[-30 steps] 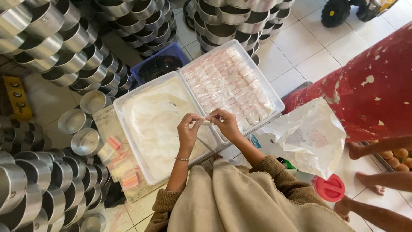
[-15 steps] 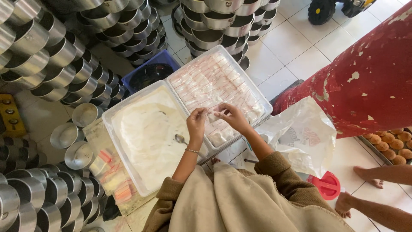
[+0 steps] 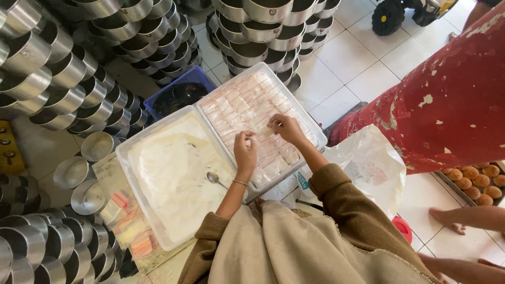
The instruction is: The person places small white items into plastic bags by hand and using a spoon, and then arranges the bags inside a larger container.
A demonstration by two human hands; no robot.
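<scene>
Both hands have moved from the trays' seam over the right tray (image 3: 310, 123), left hand (image 3: 245, 150) and right hand (image 3: 283, 126) pinching a wrapped piece (image 3: 261, 135) between them, near its packed rows.

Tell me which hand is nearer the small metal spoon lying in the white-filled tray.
Left. The left hand hovers just up and right of the spoon; the right hand is farther right.

Glossy metal tins (image 3: 68, 68), translucent plastic trays (image 3: 134, 158), matt woven cloth (image 3: 294, 247), flaking red paint (image 3: 452, 105)
</scene>
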